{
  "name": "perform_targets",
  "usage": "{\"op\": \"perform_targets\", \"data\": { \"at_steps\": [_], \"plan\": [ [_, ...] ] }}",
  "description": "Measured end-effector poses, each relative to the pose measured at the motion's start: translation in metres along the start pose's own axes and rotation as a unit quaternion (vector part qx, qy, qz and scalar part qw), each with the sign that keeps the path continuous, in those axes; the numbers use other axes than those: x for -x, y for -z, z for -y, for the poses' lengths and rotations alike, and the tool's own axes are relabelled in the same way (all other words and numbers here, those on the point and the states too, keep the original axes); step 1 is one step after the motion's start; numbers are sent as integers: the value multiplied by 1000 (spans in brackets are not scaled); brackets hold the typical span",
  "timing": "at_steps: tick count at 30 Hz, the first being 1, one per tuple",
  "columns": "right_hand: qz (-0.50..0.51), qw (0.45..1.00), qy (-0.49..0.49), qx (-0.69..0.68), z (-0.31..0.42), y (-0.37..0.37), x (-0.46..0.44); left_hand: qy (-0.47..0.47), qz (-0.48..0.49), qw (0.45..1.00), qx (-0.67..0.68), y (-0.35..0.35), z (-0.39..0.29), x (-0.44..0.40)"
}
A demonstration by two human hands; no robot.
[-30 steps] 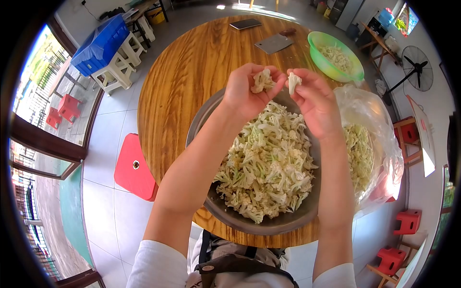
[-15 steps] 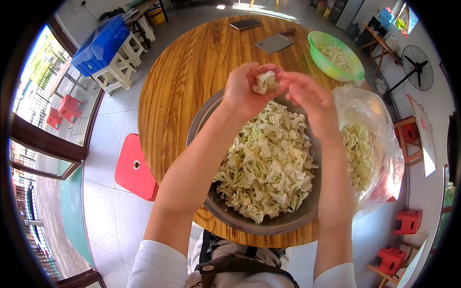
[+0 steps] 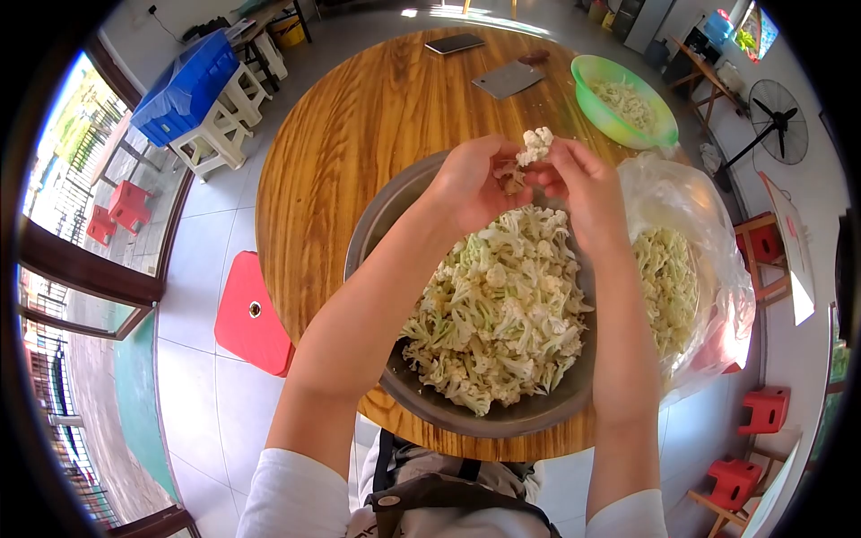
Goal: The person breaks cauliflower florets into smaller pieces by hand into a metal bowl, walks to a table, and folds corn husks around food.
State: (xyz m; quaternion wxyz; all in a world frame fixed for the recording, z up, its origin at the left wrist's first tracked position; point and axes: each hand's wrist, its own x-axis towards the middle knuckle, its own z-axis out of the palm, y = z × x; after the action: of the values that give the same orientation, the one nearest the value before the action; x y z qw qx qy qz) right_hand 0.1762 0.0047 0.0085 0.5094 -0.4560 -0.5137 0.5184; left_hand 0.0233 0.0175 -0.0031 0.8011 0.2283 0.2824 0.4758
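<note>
Over the far rim of a wide metal bowl (image 3: 395, 211), both hands are close together. My right hand (image 3: 585, 184) pinches a white cauliflower floret (image 3: 536, 145) between thumb and fingers. My left hand (image 3: 471, 184), palm turned up with curled fingers, holds another small cauliflower piece (image 3: 511, 179). Beneath them the bowl is heaped with cut cauliflower (image 3: 502, 309), pale white with greenish stems. My right forearm crosses the bowl's right side and hides part of it.
Right of the bowl stands a clear plastic bag (image 3: 722, 269) with more cauliflower (image 3: 664, 287). A green basin (image 3: 659, 134) with cauliflower sits at the far right of the wooden table (image 3: 314, 179). A cleaver (image 3: 509, 81) and a phone (image 3: 455, 43) lie farther back. A red stool (image 3: 247, 314) stands left.
The single cauliflower piece seen in my left palm has given way to two pieces, one in each hand. My right hand has closed into a pinch, and my left hand has lowered slightly.
</note>
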Motion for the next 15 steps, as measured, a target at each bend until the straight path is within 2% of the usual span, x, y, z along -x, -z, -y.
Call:
{"op": "perform_targets", "data": {
  "at_steps": [9, 12, 15],
  "plan": [
    [-22, 996, -30, -82, 0, 6, -5, -4, -36, 999, -26, -12, -9, 12],
    [-34, 988, -37, -143, 0, 5, -5, -27, 30, 996, -81, -10, -10, 13],
    [-14, 988, -30, -150, -4, 4, -4, -89, -1, 983, -162, -14, 2, 9]
  ]
}}
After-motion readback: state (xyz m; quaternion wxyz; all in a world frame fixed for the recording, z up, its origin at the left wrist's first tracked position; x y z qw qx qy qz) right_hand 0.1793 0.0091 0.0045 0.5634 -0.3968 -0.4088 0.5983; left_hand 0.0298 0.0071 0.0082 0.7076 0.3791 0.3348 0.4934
